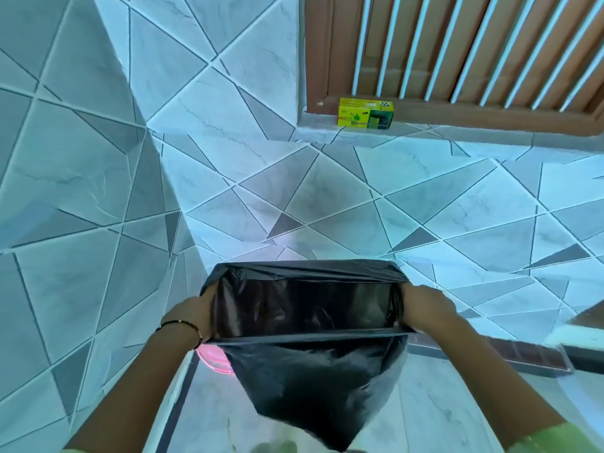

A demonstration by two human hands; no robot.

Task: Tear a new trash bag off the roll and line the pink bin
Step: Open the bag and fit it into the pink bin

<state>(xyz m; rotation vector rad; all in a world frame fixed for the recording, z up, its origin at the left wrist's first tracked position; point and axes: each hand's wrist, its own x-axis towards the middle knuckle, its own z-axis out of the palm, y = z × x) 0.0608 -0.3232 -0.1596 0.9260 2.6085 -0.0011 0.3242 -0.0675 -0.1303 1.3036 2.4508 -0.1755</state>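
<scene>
- covering most of the view, grey and white tiled walls (pixel 98 158) with slanted dark lines meet at a corner on the left and run down to a pale marbled floor (pixel 441 403).
- a brown wooden window frame with white bars (pixel 457 50) fills the upper right, above a tiled sill (pixel 425 130).
- the black trash bag (pixel 313 361) hangs in the lower middle, held up in the air with its mouth stretched wide into a rough rectangle; its glossy inside shows, and the rest of it drapes down to a narrow end near the bottom edge.
- the left hand (pixel 192 313) holds the left side of the bag's mouth; its fingers go inside the opening and are hidden by the plastic, so the grip is closed on the bag's edge. a thin dark bracelet (pixel 178 323) sits on that wrist.
- the right hand (pixel 425 308) holds the right side of the mouth the same way, fingers tucked into the plastic, grip closed on the bag.
- a yellow and green box of bin liners (pixel 365 113) stands on the sill, just below the window frame and well apart from the bag.
- the pink bin (pixel 214 356) shows only as a small curved piece of rim below the left wrist, at the bag's left edge; the bag hides the rest, and it is not clear whether the plastic touches it.
- green sleeve edges (pixel 562 441) show at the bottom corner.
</scene>
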